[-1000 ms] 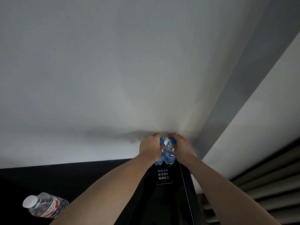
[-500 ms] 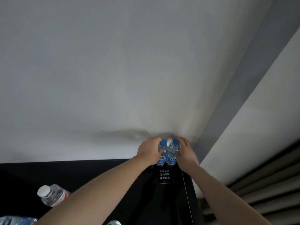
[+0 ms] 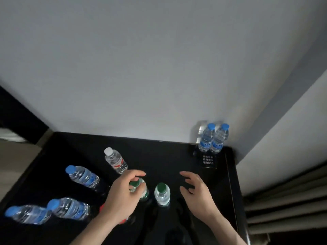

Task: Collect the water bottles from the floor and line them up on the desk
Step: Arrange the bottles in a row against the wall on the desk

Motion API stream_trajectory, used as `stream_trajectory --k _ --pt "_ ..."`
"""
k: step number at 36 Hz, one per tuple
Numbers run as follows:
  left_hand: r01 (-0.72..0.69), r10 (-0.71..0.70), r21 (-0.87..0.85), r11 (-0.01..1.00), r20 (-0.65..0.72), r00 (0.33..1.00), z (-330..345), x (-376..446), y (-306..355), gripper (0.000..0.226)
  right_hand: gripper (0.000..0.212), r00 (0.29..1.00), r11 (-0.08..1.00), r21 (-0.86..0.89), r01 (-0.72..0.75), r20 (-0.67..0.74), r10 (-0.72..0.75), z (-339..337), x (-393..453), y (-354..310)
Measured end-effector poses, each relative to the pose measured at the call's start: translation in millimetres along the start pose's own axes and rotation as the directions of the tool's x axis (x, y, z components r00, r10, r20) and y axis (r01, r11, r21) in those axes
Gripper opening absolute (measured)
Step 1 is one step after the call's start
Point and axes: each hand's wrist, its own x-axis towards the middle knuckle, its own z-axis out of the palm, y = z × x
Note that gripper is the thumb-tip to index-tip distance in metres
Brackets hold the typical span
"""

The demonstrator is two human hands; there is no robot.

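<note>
The left hand [image 3: 122, 197] grips a green-capped bottle [image 3: 139, 188] mid-desk [image 3: 159, 156]; the right hand [image 3: 198, 193] hovers spread beside a second one [image 3: 162, 193]. Two blue-capped bottles [image 3: 212, 138] stand touching at the far right corner.

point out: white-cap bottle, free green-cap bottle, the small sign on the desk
white-cap bottle [image 3: 115, 160], head view, on its labelled body.
free green-cap bottle [image 3: 161, 193], head view, on its shoulder below the cap.
small sign [image 3: 208, 160], head view, on its printed face.
</note>
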Motion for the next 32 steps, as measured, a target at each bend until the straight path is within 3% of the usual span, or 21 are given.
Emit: stream_trajectory --k 7,17,23,32 --pt "0.127 -0.122 0.081 0.989 -0.061 0.991 -42 -54 -56 0.031 0.049 0.993 0.991 -0.126 0.038 0.115 -0.023 30 -22 -19" --pt "0.098 -0.097 0.238 0.966 -0.014 0.995 -65 -58 -88 0.032 0.051 0.991 0.936 -0.353 0.012 0.131 0.036 68 -23 -36" --pt "-0.007 -0.013 0.283 0.959 0.069 0.998 -73 -46 -95 0.034 0.044 0.998 0.929 -0.369 -0.03 -0.07 0.004 89 -29 -33" --pt "-0.256 0.186 0.424 0.868 0.199 0.962 -62 9 -64 0.052 0.037 0.948 0.933 -0.335 -0.133 -0.318 0.021 108 -39 -25"
